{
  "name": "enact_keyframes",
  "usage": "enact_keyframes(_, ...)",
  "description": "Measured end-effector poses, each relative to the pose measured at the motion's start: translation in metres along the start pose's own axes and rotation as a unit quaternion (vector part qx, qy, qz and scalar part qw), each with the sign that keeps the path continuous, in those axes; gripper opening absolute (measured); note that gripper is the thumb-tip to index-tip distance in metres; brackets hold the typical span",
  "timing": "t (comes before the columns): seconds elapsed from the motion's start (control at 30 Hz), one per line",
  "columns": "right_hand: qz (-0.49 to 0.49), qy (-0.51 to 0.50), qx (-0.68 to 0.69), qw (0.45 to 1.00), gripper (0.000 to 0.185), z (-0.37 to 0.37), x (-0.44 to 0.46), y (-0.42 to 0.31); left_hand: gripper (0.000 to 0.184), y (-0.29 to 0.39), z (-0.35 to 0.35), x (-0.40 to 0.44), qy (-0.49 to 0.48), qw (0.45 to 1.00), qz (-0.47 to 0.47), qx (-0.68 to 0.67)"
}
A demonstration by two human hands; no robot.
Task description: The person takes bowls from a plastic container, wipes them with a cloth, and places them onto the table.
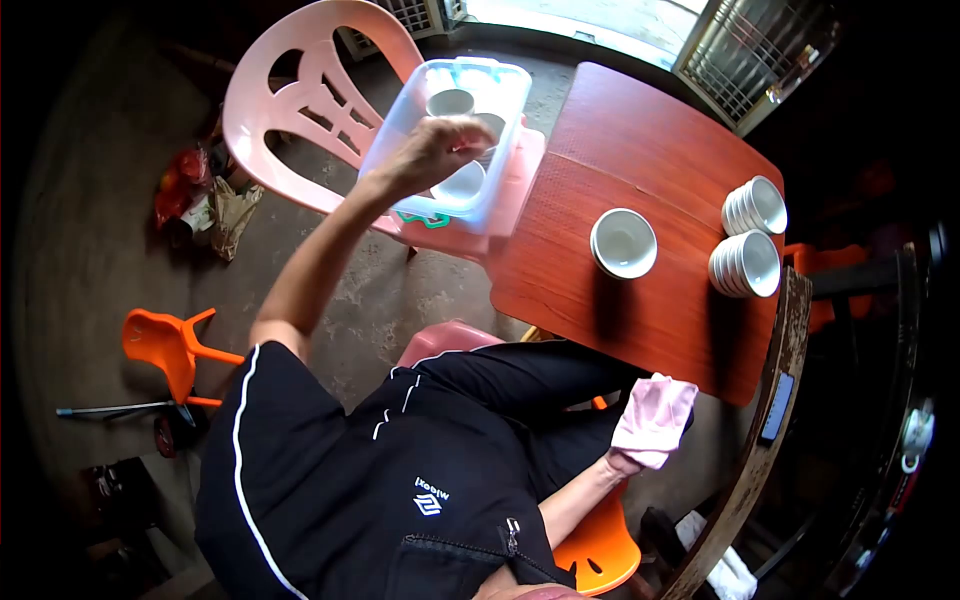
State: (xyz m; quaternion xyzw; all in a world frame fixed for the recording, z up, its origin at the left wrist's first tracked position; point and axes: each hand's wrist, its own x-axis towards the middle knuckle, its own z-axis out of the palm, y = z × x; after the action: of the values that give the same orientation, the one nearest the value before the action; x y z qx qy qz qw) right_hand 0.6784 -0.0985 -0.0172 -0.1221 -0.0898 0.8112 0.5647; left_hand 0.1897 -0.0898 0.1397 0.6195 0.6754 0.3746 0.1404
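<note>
My left hand (446, 150) is over a clear plastic bin (395, 150), its fingers bent downward and blurred, so its grip cannot be made out. White bowls lie in the bin, one bowl (450, 102) beyond the hand and another bowl (458, 184) nearer me. My right hand (624, 462) holds a pink cloth (655, 420) beside the table's near edge; the cloth covers most of the fingers. On the brown table (640, 150), a white bowl (624, 243) faces up, apparently with another nested under it.
Two tilted stacks of white bowls, one stack (755, 205) behind the other stack (745, 264), stand at the table's right side. The bin rests on a pink plastic chair (300, 95). An orange stool (165, 350) lies at left. A worn wooden frame (745, 470) rises at right.
</note>
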Motion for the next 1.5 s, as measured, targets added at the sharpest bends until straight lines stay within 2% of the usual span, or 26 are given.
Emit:
enact_keyframes(0.03, -0.107, 0.014, -0.388, 0.915, 0.051, 0.015, -0.001, 0.004, 0.023, -0.042, -0.004, 0.001, -0.104, 0.988, -0.025, 0.115)
enact_keyframes(0.1, -0.165, -0.02, -0.457, 0.874, 0.059, 0.051, -0.005, 0.012, 0.031, -0.097, -0.002, -0.007, -0.195, 0.947, 0.09, 0.238)
enact_keyframes(0.13, -0.195, -0.035, -0.489, 0.85, 0.064, 0.069, -0.007, 0.015, 0.034, -0.107, -0.003, -0.005, -0.261, 0.937, 0.069, 0.224)
enact_keyframes(0.23, -0.126, -0.086, -0.104, 0.983, 0.075, 0.077, -0.006, 0.013, 0.032, -0.139, 0.004, -0.001, -0.342, 0.908, 0.142, 0.196)
enact_keyframes(0.3, -0.121, -0.108, -0.112, 0.98, 0.072, 0.094, -0.003, 0.017, 0.031, -0.187, 0.022, -0.006, -0.298, 0.903, 0.275, 0.139)
enact_keyframes(0.33, -0.139, -0.06, -0.226, 0.962, 0.07, 0.099, -0.004, 0.019, 0.025, -0.192, 0.027, -0.002, -0.319, 0.889, 0.291, 0.15)
enact_keyframes(0.4, -0.136, -0.006, -0.31, 0.941, 0.066, 0.103, -0.005, 0.024, 0.021, -0.176, 0.026, -0.001, -0.391, 0.889, 0.174, 0.163)
enact_keyframes(0.47, -0.111, 0.009, -0.251, 0.961, 0.055, 0.102, -0.005, 0.023, 0.016, -0.141, 0.015, 0.0, -0.452, 0.861, 0.076, 0.22)
enact_keyframes(0.57, -0.065, 0.014, -0.271, 0.96, 0.052, 0.095, -0.001, 0.022, 0.016, -0.133, 0.006, -0.005, -0.39, 0.897, 0.087, 0.19)
enact_keyframes(0.7, -0.073, 0.0, -0.213, 0.974, 0.048, 0.102, 0.009, 0.033, 0.018, -0.1, -0.019, -0.011, -0.273, 0.954, -0.004, 0.124)
enact_keyframes(0.8, -0.09, -0.002, -0.094, 0.991, 0.047, 0.125, 0.019, 0.044, 0.026, -0.052, -0.025, -0.027, -0.055, 0.998, -0.03, -0.028)
enact_keyframes(0.93, -0.134, 0.01, -0.028, 0.991, 0.046, 0.169, 0.039, 0.07, 0.031, 0.023, 0.011, -0.067, 0.043, 0.948, -0.067, -0.307)
enact_keyframes(1.0, -0.212, -0.046, -0.336, 0.916, 0.046, 0.136, 0.035, 0.108, 0.021, 0.086, 0.039, -0.098, 0.017, 0.891, -0.148, -0.429)
enact_keyframes(1.03, -0.265, -0.057, -0.46, 0.846, 0.046, 0.119, 0.033, 0.127, 0.017, 0.084, 0.06, -0.114, -0.018, 0.91, -0.13, -0.393)
enact_keyframes(1.07, -0.296, -0.13, -0.583, 0.745, 0.039, 0.143, 0.028, 0.129, 0.019, 0.102, 0.071, -0.126, -0.101, 0.889, -0.134, -0.425)
enact_keyframes(1.13, -0.411, -0.255, -0.729, 0.485, 0.027, 0.191, 0.018, 0.132, 0.019, 0.115, 0.086, -0.15, -0.115, 0.954, -0.012, -0.277)
enact_keyframes(1.17, -0.263, -0.225, -0.742, 0.574, 0.035, 0.163, 0.013, 0.126, 0.02, 0.113, 0.092, -0.159, -0.11, 0.968, 0.016, -0.226)
enact_keyframes(1.2, -0.292, -0.22, -0.688, 0.627, 0.032, 0.132, 0.016, 0.123, 0.024, 0.122, 0.086, -0.165, -0.157, 0.935, -0.071, -0.31)
enact_keyframes(1.23, -0.322, -0.218, -0.63, 0.672, 0.029, 0.101, 0.021, 0.126, 0.026, 0.115, 0.081, -0.169, -0.207, 0.924, -0.03, -0.32)
enact_keyframes(1.27, -0.219, -0.137, -0.568, 0.781, 0.027, 0.068, 0.025, 0.14, 0.025, 0.122, 0.082, -0.174, -0.193, 0.927, 0.011, -0.323)
enact_keyframes(1.3, -0.193, -0.149, -0.504, 0.829, 0.025, 0.094, 0.016, 0.131, 0.024, 0.129, 0.084, -0.18, -0.177, 0.928, 0.052, -0.324)
enact_keyframes(1.33, -0.167, -0.157, -0.436, 0.87, 0.024, 0.122, 0.007, 0.122, 0.025, 0.128, 0.094, -0.188, -0.137, 0.867, -0.066, -0.474)
enact_keyframes(1.37, -0.158, -0.134, -0.537, 0.818, 0.021, 0.148, -0.004, 0.109, 0.028, 0.135, 0.087, -0.182, -0.165, 0.878, -0.039, -0.448)
enact_keyframes(1.43, -0.472, -0.25, -0.669, 0.517, 0.022, 0.195, -0.011, 0.112, 0.03, 0.134, 0.095, -0.184, -0.126, 0.938, -0.012, -0.322)
enact_keyframes(1.47, -0.484, -0.237, -0.656, 0.528, 0.02, 0.199, -0.013, 0.118, 0.032, 0.122, 0.095, -0.186, -0.12, 0.969, 0.069, -0.203)
enact_keyframes(1.5, -0.498, -0.225, -0.642, 0.537, 0.019, 0.197, -0.012, 0.121, 0.03, 0.138, 0.089, -0.182, -0.114, 0.958, 0.051, -0.257)
